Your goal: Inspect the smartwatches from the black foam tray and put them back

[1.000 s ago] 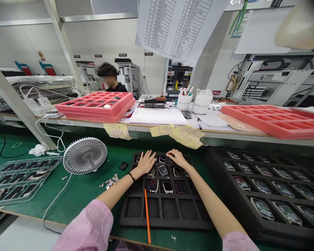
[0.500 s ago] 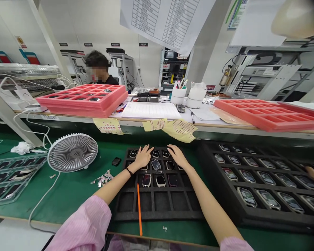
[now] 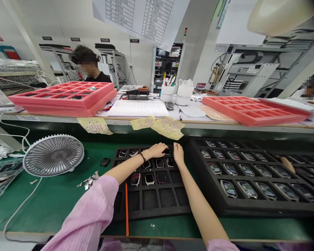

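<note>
A black foam tray (image 3: 149,211) lies on the green bench with smartwatches set in its compartments. My left hand (image 3: 158,151) reaches across the tray's back row, fingers stretched toward the watch (image 3: 167,151) in the back right compartment. Whether the fingertips touch that watch I cannot make out. At the tray's back right edge is my right hand (image 3: 178,152), its fingers extended, with nothing visible in it. Nearer the front, a watch with a pale case (image 3: 149,179) lies face up between two darker ones. An orange stick (image 3: 127,209) lies across the tray's front left part.
To the right stands a larger black foam tray (image 3: 211,195) full of watches. A round fan (image 3: 54,155), a black watch-like piece (image 3: 105,162) and small scraps (image 3: 89,180) are at left. Red foam trays (image 3: 91,109) sit on the shelf; a person (image 3: 86,64) is beyond it.
My left hand has moved right along the back row toward the right-hand watch. My right hand stays by the tray's back right edge, its fingers closer together. The view has turned right.
</note>
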The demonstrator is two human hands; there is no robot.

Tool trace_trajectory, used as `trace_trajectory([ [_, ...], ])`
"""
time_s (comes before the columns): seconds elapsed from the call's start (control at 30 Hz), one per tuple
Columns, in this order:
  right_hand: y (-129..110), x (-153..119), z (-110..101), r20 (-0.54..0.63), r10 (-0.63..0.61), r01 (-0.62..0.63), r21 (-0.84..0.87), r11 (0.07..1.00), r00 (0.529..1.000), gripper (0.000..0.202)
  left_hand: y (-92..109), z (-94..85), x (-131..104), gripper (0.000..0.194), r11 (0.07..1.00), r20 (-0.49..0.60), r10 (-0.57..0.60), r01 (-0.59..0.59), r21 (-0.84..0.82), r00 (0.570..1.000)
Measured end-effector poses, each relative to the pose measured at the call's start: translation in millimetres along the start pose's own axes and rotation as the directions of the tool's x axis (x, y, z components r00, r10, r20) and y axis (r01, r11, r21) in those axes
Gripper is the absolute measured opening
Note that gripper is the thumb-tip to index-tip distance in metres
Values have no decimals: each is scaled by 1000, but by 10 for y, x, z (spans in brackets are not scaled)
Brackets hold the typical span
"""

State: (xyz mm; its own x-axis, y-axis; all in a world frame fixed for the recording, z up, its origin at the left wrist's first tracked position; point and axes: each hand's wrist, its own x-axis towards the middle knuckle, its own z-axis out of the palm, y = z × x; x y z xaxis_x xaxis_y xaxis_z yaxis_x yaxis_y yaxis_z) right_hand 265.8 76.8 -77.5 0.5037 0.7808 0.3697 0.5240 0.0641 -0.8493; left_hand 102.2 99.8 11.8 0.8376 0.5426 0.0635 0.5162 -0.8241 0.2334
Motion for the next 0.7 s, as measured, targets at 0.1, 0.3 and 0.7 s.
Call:
trace_trajectory([
  [0.1,-6,-9,32,-14,-15,15,-1,1000,1000,42,21,-4,261,31,1000,47,4,-5,25,999],
  [0.3,-22,0,66,-55,-15,16,28,999,998,42,-14,-34,282,45,1000,17,5,-5,10,1000],
  [0.7,-109,-17,-63,-80,56,-50,82,995,995,45,389,-77,-11,37,982,140,185,-188,11,973],
])
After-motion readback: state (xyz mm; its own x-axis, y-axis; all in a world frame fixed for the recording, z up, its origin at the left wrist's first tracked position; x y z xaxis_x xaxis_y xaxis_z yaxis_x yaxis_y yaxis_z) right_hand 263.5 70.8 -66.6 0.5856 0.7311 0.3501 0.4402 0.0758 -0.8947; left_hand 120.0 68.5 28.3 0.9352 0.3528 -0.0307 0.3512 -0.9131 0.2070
